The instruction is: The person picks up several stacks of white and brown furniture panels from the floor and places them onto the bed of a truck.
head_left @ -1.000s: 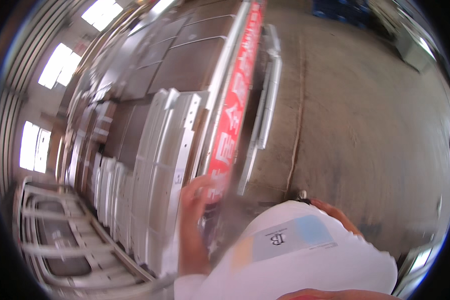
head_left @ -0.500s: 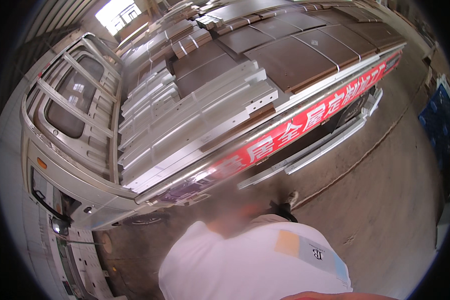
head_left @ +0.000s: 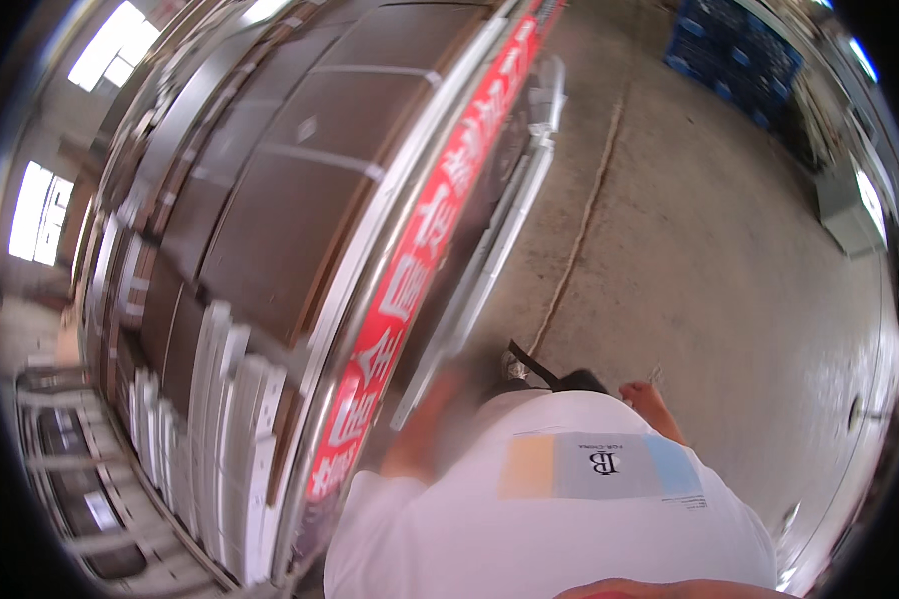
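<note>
My left hand (head_left: 448,387) hangs low beside the loaded truck, smeared by motion, so its fingers cannot be made out. Close to it are the red banner (head_left: 405,285) along the truck's side and a long pale metal rail (head_left: 499,235) below that. On my other side, my right hand (head_left: 641,393) hangs near my hip over the concrete floor. Its fingers look curled in, and nothing shows in them. Brown flat panels (head_left: 315,185), bound with white straps, fill the truck bed; white metal profiles (head_left: 235,419) lie at the cab end.
The truck cab's back (head_left: 85,479) is at lower left. Concrete floor (head_left: 709,220) with a long seam stretches to the right of the truck. A dark blue stack (head_left: 734,55) stands at far right, and a pale box-like object (head_left: 853,210) sits nearer along that side.
My view has turned right, swinging the truck to the left and showing more floor. My right hand has come into view; my left hand is blurred in both frames.
</note>
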Action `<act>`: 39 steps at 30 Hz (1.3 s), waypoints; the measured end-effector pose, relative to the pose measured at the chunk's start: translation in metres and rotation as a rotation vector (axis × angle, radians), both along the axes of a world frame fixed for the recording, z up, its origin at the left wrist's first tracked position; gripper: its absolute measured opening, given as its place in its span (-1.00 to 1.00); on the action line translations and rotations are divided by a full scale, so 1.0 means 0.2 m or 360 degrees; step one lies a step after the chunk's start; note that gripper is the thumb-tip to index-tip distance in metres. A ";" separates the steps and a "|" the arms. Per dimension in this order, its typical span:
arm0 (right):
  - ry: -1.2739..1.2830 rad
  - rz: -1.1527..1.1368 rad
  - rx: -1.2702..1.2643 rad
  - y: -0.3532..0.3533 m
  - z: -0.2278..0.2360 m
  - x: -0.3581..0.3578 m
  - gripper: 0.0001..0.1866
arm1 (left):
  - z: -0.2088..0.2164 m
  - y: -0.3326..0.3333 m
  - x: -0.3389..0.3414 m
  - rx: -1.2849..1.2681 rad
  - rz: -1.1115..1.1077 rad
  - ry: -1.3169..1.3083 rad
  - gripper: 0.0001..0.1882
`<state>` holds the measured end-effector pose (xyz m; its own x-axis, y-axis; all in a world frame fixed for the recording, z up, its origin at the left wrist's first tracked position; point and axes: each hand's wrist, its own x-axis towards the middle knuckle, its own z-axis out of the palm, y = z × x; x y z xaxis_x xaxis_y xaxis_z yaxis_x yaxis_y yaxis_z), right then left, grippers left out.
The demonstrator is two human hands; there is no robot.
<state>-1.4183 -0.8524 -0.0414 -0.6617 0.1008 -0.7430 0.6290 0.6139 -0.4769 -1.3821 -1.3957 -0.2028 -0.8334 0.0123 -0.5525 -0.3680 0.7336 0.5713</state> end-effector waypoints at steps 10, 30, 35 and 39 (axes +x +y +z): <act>0.0211 -0.0383 -0.0045 0.51 -0.43 -0.70 -0.71 | 0.54 0.85 -1.99 0.0343 -0.0350 0.0068 -0.70; -0.0310 0.1186 0.0222 1.38 -0.17 -3.60 -0.69 | 0.50 1.70 -3.85 0.0662 -0.1401 -0.0113 -0.77; -0.0306 0.1275 0.0192 1.46 -0.31 -4.35 -0.68 | 0.25 1.91 -4.64 0.0915 -0.1001 -0.0647 -0.74; -0.0345 0.1206 0.0228 1.33 -0.57 -5.13 -0.61 | 0.14 2.09 -5.30 0.0793 -0.0335 -0.0961 -0.71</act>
